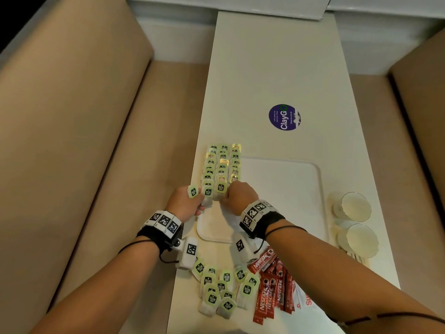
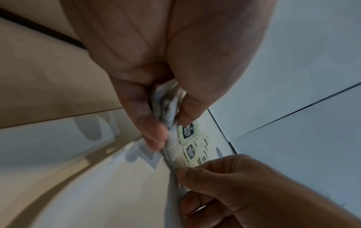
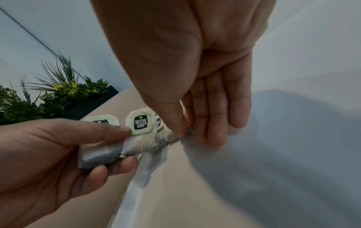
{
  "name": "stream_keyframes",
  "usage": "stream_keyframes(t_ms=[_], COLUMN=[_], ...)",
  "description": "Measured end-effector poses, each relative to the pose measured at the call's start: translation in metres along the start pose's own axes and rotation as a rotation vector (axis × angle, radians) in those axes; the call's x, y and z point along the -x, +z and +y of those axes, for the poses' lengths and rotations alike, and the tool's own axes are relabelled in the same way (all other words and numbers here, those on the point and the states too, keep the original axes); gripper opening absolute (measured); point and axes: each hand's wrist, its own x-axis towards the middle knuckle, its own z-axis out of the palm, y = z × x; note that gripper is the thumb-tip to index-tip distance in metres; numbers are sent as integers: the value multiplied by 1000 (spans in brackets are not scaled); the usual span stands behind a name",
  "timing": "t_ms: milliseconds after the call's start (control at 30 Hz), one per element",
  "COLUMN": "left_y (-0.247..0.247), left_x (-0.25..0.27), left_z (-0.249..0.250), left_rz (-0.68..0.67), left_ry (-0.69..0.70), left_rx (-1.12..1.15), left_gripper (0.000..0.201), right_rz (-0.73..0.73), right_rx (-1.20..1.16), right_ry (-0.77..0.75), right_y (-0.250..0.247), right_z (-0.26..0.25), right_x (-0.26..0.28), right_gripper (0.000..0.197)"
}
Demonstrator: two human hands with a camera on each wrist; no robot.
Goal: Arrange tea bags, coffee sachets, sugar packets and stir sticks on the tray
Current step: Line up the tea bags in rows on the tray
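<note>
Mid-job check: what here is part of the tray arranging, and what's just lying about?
Job: tea bags in rows, loose tea bags, Nescafe sachets, white tray, tea bags gripped by left hand and right hand.
Lying about: ClayGo sticker, two glass cups.

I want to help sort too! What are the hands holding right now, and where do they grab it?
The left hand grips tea bags by their pouches. The right hand pinches the lower edge of another tea bag with its thumb.

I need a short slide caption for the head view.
Both hands, left hand and right hand, add tea bags to rows on a white tray.
</note>
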Motion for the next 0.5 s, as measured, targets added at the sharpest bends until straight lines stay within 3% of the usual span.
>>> stream_keyframes(t_ms=[300,500], left_y=[6,14], left_x=[-5,-5], left_z=[2,8], left_rz=[-1,-9], left_ry=[-30,-6], left_rx=[129,197], left_gripper=[7,7], right_rz=[-13,-43], right_rx=[-354,-358], right_ry=[-161,-279], right_y=[-2,-1], right_z=[18,20], right_x=[11,22], right_gripper=[27,27])
